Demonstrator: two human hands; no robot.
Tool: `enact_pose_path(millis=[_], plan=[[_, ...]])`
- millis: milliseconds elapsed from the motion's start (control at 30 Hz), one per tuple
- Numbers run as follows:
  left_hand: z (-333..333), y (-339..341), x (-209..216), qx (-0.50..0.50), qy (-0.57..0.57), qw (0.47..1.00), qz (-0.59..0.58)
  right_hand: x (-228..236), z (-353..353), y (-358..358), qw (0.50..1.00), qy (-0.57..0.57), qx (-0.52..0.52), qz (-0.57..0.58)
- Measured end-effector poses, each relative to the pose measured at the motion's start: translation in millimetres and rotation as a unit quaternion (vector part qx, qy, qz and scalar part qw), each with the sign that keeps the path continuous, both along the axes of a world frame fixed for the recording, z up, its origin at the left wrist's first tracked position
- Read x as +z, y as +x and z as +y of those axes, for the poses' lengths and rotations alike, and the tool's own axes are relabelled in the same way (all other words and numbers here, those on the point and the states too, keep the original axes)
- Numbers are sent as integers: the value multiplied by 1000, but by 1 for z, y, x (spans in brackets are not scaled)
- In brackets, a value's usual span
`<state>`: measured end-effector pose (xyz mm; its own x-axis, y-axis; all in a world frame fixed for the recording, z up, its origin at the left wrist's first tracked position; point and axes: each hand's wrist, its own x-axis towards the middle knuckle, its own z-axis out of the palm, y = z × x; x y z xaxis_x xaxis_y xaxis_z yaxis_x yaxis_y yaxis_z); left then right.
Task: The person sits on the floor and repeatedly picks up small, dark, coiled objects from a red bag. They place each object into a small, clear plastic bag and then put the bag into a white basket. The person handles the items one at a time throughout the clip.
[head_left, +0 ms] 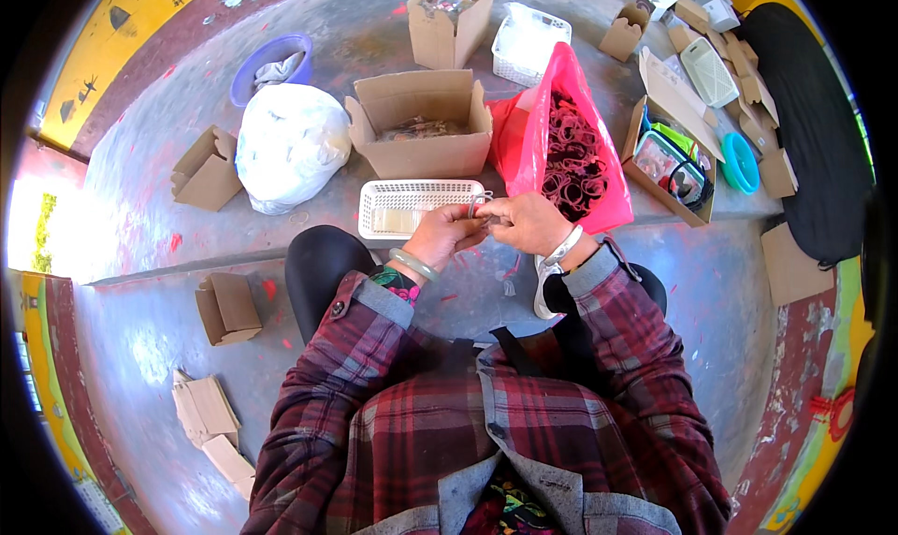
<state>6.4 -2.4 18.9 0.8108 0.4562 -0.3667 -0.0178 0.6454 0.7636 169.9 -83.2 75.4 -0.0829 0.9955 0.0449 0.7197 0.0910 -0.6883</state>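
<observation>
My left hand [438,238] and my right hand [535,224] meet in front of my knees, fingers closed in a pinch. Between their fingertips is a thin grey loop [480,198], too small to tell its exact kind. Just beyond the left hand lies a white slotted plastic basket [369,219] with something flat and pale in it. A pink plastic bag [613,194] stands open past the right hand, full of dark red and black looped bands [572,156].
Behind the basket stands an open cardboard box [421,157] of small wrapped pieces. A stuffed white plastic bag [292,151] sits left of it. Farther right is a carton [655,175] of mixed items beside a turquoise basin [739,164]. A step edge [196,266] crosses the floor.
</observation>
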Motion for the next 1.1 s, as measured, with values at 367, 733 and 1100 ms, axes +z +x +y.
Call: enact_pose_path(millis=[367,733,1100], plan=[[-2,-2,11,-9,-23,1000,-2,-8,3,7,994,-67,10,84],[-5,0,4,4,35,999,12,-18,6,11,994,-73,81,6],[-9,1,1,-55,175,980,71,-13,10,0,975,-221,-10,32]])
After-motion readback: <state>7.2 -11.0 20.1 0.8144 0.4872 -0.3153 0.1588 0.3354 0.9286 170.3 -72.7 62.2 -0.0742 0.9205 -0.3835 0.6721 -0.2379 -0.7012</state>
